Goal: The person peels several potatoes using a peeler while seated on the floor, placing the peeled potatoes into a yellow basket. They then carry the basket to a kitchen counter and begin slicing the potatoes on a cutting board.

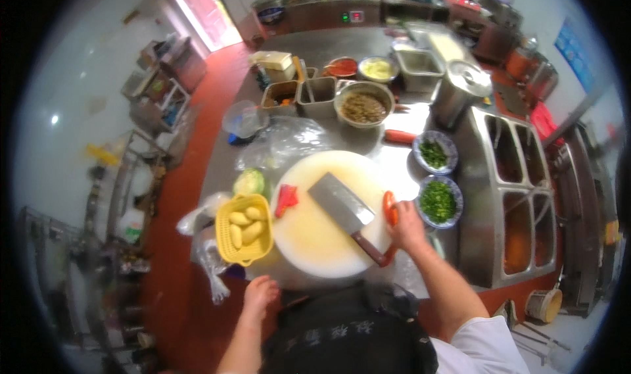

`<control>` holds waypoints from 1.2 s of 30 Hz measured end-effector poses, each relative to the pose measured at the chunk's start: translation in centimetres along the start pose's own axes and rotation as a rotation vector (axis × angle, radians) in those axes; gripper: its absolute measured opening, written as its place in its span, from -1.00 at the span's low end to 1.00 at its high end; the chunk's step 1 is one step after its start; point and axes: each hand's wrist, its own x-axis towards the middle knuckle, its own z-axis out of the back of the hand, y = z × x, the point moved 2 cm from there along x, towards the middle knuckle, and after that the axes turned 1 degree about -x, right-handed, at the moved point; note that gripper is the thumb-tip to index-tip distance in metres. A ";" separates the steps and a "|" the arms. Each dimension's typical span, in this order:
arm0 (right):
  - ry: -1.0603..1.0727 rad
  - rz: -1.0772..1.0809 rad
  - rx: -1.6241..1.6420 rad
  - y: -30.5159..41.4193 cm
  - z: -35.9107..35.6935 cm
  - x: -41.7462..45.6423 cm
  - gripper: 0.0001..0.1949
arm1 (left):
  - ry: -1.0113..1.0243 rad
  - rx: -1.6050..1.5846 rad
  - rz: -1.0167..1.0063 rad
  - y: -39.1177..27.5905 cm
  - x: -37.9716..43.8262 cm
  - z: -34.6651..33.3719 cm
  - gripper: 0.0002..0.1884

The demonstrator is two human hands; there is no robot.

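My right hand [407, 227] is at the right edge of the round white cutting board [310, 246], its fingers on an orange-red object [389, 207]. Blur hides exactly what that is. Across the board lies a cleaver [340, 201], its wooden handle [370, 251] pointing toward me. A small red item [287, 200] rests at the board's left side. Below the board's front left, my left hand [262, 292] hangs with loosely curled fingers and nothing seen in it. Nearest to it stands a yellow plastic basket [220, 231] of peeled potatoes [252, 232].
Right of the board sit two bowls of chopped greens [434, 154] [438, 201], beside a steel unit with sauce wells [500, 186]. Behind are a carrot [399, 136], plastic bags [296, 137], a bowl of brown food [364, 109], steel containers [318, 98] and a tall pot [458, 95]. A cabbage [250, 182] adjoins the basket.
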 end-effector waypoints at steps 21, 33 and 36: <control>-0.033 -0.233 -0.140 13.3 -7.9 -7.4 -0.56 | 0.189 0.993 -0.753 -35.7 23.4 -17.6 -0.49; 0.032 -0.131 -0.103 12.4 -8.5 -7.5 -0.57 | 0.217 0.523 -0.702 -23.2 22.1 5.2 -0.78; 0.048 -0.094 -0.175 12.2 -7.9 -7.6 -0.55 | 0.050 0.997 -0.782 -17.2 19.2 6.4 -0.74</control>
